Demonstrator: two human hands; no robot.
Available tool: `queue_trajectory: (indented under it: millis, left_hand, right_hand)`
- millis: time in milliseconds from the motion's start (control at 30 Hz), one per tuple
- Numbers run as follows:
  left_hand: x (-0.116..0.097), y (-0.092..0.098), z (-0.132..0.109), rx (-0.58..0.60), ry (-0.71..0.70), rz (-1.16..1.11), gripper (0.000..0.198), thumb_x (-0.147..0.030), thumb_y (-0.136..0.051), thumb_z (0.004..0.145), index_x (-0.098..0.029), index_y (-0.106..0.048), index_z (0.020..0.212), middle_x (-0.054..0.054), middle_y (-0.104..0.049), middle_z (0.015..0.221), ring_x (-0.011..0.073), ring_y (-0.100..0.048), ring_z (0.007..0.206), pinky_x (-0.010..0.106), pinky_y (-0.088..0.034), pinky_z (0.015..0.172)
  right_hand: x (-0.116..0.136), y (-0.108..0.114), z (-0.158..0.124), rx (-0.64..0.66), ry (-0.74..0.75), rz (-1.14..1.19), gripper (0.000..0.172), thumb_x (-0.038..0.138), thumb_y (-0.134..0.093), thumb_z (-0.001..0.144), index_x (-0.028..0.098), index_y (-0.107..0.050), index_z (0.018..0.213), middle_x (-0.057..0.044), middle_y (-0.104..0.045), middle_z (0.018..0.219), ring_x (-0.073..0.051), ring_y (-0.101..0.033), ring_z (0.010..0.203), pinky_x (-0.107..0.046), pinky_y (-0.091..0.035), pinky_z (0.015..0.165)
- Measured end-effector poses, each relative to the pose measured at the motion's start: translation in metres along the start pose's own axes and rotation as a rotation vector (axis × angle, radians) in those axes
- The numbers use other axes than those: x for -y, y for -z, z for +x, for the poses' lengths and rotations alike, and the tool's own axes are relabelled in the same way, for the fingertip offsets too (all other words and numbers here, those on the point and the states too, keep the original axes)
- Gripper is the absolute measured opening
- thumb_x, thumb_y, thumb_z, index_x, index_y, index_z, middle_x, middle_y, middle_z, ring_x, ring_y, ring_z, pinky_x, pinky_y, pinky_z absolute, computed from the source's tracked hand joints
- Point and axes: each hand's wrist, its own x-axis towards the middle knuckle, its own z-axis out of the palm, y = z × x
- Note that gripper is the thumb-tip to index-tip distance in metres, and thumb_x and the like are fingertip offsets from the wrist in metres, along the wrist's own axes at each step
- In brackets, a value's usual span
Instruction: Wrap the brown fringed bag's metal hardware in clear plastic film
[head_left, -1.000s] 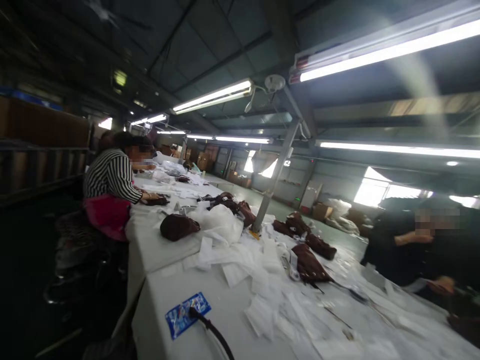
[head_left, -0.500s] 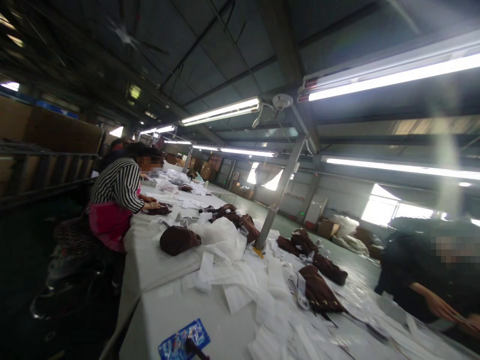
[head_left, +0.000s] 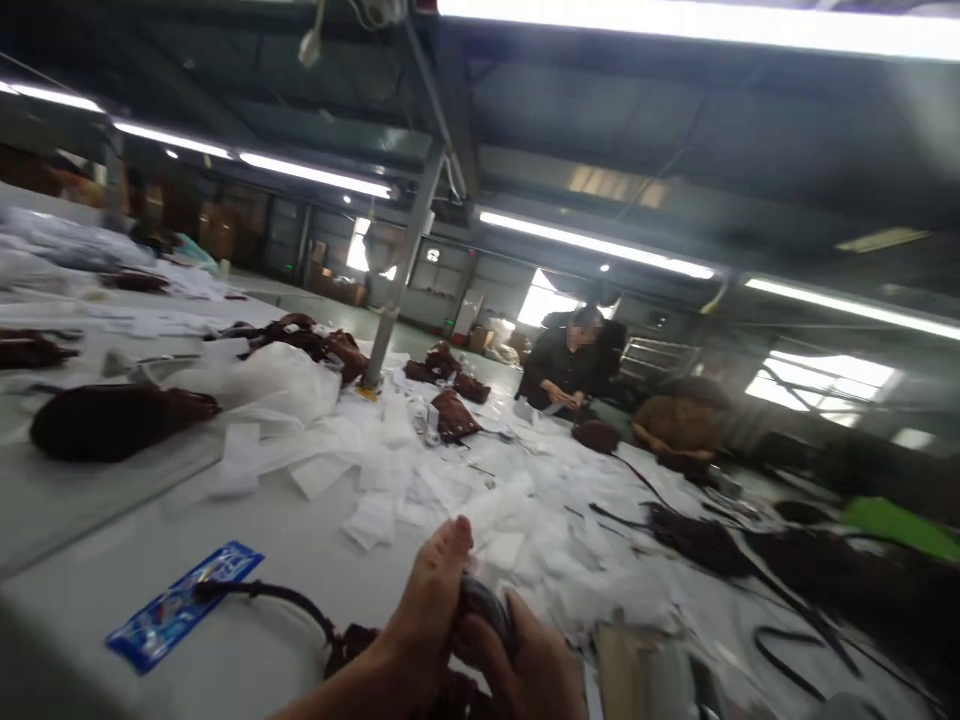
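Note:
Both my hands are low in the middle of the view, over a white table point(head_left: 300, 540). My left hand point(head_left: 427, 620) comes in from the lower left with its thumb raised. My right hand point(head_left: 536, 665) meets it from below. Together they pinch a small dark rounded thing point(head_left: 486, 605), too blurred to name. Under them lies a dark brown bag point(head_left: 360, 645), and its black strap point(head_left: 262, 592) loops off to the left.
A blue packet point(head_left: 184, 605) lies at the left. White paper slips point(head_left: 420, 480) and several brown bags point(head_left: 120, 420) cover the table around a metal pole point(head_left: 397, 290). Across it a person in dark clothes point(head_left: 566, 370) works, and another person point(head_left: 679, 430) bends over.
The view has swung right and down. My hands have come into sight, closed on the small dark thing. The person in the striped top has left the view.

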Motion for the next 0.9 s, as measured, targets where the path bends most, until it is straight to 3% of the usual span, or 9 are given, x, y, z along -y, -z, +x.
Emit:
queue_trajectory:
  millis: [133,200,333,467,533,633,700,767,900]
  left_hand:
    - [-0.01,0.007,0.0,0.564,-0.082,0.551,0.042,-0.058,-0.053,0.081,-0.017,-0.059,0.087,-0.004,-0.05,0.059,0.0101,-0.04,0.051,0.019,-0.028,0.045]
    - [-0.02,-0.001,0.001,0.638,-0.057,0.658,0.03,-0.048,-0.059,0.081,-0.018,-0.059,0.086,-0.004,-0.053,0.056,0.0101,-0.042,0.049,0.018,-0.026,0.043]
    - [-0.033,-0.032,0.006,0.334,-0.104,0.265,0.036,-0.053,-0.059,0.08,-0.02,-0.047,0.073,-0.009,-0.039,0.048,0.0066,-0.032,0.04,0.016,-0.023,0.037]
    - [-0.027,-0.045,0.014,0.025,-0.079,-0.097,0.044,-0.061,-0.062,0.074,-0.021,-0.044,0.075,-0.01,-0.039,0.053,0.0064,-0.035,0.042,0.016,-0.032,0.039]
    - [-0.021,-0.039,0.018,0.121,-0.087,0.009,0.045,-0.063,-0.058,0.076,-0.019,-0.048,0.08,-0.009,-0.04,0.054,0.0066,-0.036,0.043,0.015,-0.031,0.04]
    - [-0.019,-0.03,0.02,0.526,-0.082,0.445,0.039,-0.056,-0.057,0.081,-0.018,-0.056,0.09,-0.007,-0.048,0.051,0.0078,-0.04,0.042,0.015,-0.027,0.039]
    - [-0.023,-0.032,0.019,0.663,-0.091,0.645,0.031,-0.046,-0.065,0.077,-0.019,-0.057,0.09,-0.004,-0.055,0.052,0.0097,-0.046,0.043,0.015,-0.027,0.038]
    - [-0.027,-0.04,0.017,0.611,-0.109,0.623,0.027,-0.042,-0.067,0.076,-0.02,-0.053,0.086,-0.005,-0.056,0.051,0.0096,-0.045,0.04,0.014,-0.026,0.036]
    - [-0.028,-0.056,0.02,0.224,-0.146,0.164,0.039,-0.055,-0.062,0.077,-0.021,-0.043,0.074,-0.01,-0.041,0.045,0.0053,-0.033,0.035,0.013,-0.025,0.035]
  right_hand:
    - [-0.007,0.02,0.004,0.211,0.09,-0.103,0.013,0.029,-0.064,0.078,0.018,-0.065,0.084,-0.006,-0.074,0.076,-0.023,-0.068,0.067,-0.024,-0.038,0.054]
    - [-0.002,0.035,0.007,0.246,0.152,-0.054,0.014,0.023,-0.07,0.072,0.021,-0.068,0.086,-0.003,-0.074,0.08,-0.02,-0.068,0.069,-0.023,-0.037,0.055]
    - [0.015,0.055,0.017,0.035,0.06,-0.009,0.026,0.038,-0.079,0.065,0.019,-0.064,0.076,0.001,-0.068,0.064,-0.015,-0.058,0.057,-0.022,-0.032,0.051]
    - [0.015,0.053,0.019,-0.084,0.022,0.091,0.02,0.038,-0.062,0.081,0.018,-0.058,0.078,0.0,-0.065,0.066,-0.013,-0.054,0.057,-0.021,-0.032,0.051]
    - [0.007,0.054,0.017,-0.039,0.024,0.022,0.021,0.038,-0.057,0.085,0.018,-0.058,0.08,-0.002,-0.066,0.067,-0.014,-0.056,0.058,-0.022,-0.032,0.051]
    - [-0.002,0.066,0.016,0.115,0.098,-0.223,0.014,0.031,-0.063,0.08,0.018,-0.062,0.084,-0.004,-0.069,0.068,-0.019,-0.062,0.063,-0.024,-0.03,0.051]
    - [-0.003,0.075,0.019,0.185,0.186,-0.267,0.011,0.021,-0.064,0.077,0.018,-0.065,0.088,-0.005,-0.07,0.073,-0.02,-0.064,0.066,-0.024,-0.03,0.052]
    - [0.0,0.078,0.022,0.159,0.196,-0.199,0.011,0.022,-0.067,0.076,0.018,-0.065,0.086,-0.004,-0.07,0.073,-0.017,-0.063,0.064,-0.023,-0.031,0.052]
    - [0.006,0.065,0.023,-0.053,0.024,0.061,0.027,0.043,-0.071,0.074,0.018,-0.063,0.078,0.001,-0.065,0.064,-0.013,-0.054,0.057,-0.021,-0.032,0.051]
